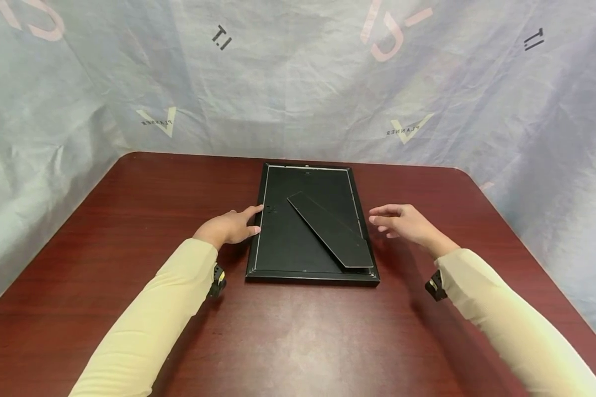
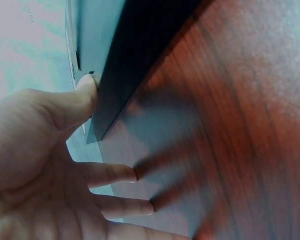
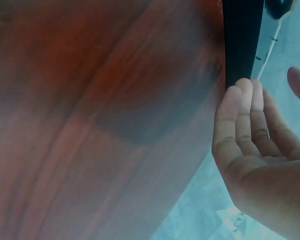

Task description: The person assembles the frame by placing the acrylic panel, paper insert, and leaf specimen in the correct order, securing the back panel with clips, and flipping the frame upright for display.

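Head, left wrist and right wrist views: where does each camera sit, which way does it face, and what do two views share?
Head: worn on the head, facing forward and down at the picture frame on the table; left hand, right hand and both sleeves show.
Left wrist: worn there, facing the picture frame's left side; only the left hand shows.
Right wrist: worn there, facing the picture frame's right side; only the right hand shows.
Shared: both wrist views show the picture frame, table and backdrop.

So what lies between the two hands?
In the head view, a black picture frame, back up, with its easel stand, lies between left hand and right hand.
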A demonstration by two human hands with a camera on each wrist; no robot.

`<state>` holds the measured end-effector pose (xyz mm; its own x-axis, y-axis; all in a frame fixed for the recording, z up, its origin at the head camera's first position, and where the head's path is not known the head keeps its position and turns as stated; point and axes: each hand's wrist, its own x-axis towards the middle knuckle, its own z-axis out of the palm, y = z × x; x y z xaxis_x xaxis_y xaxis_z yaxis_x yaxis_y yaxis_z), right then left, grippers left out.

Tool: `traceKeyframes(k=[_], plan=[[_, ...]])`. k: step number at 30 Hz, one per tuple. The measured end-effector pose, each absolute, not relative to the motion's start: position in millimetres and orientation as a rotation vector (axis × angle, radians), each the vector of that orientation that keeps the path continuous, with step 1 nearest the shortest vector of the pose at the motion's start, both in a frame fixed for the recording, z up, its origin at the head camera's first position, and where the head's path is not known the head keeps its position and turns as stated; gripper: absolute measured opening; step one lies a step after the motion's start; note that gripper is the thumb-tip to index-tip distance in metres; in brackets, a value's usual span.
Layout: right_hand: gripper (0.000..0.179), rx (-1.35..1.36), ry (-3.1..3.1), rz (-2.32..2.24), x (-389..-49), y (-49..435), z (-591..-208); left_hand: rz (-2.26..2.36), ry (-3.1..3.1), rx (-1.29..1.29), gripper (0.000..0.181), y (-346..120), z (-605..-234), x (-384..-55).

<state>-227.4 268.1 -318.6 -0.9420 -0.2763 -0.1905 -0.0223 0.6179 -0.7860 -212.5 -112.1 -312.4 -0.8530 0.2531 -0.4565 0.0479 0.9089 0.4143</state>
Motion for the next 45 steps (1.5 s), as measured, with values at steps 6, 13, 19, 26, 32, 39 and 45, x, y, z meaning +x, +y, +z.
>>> traceKeyframes(k=[6,13,19,26,32,39,45], plan=[[0.046,-0.268,2.615,-1.152,-242.9,252.6,-321.3,0.541,2.55,0.207,0.065,-112.9,-312.9,-213.0],[0.043,-0.202,2.565,-1.214,-253.5,250.1,-327.2,0.525,2.553,0.218,0.065,-112.7,-313.1,-214.7],[0.045,-0.193,2.557,-1.243,-256.0,254.0,-331.6,0.515,2.56,0.231,0.065,-111.3,-313.2,-215.1],[0.058,-0.165,2.525,-1.285,-257.9,252.8,-333.2,0.519,2.562,0.226,0.065,-111.4,-312.6,-213.7],[0.061,-0.153,2.507,-1.264,-258.2,248.5,-330.3,0.509,2.562,0.23,0.064,-112.0,-313.5,-214.6],[0.059,-0.145,2.556,-1.132,-259.6,244.8,-323.1,0.497,2.556,0.216,0.065,-111.2,-312.2,-214.4],[0.055,-0.134,2.596,-1.029,-260.9,239.5,-314.7,0.492,2.556,0.206,0.065,-111.0,-310.5,-214.4]])
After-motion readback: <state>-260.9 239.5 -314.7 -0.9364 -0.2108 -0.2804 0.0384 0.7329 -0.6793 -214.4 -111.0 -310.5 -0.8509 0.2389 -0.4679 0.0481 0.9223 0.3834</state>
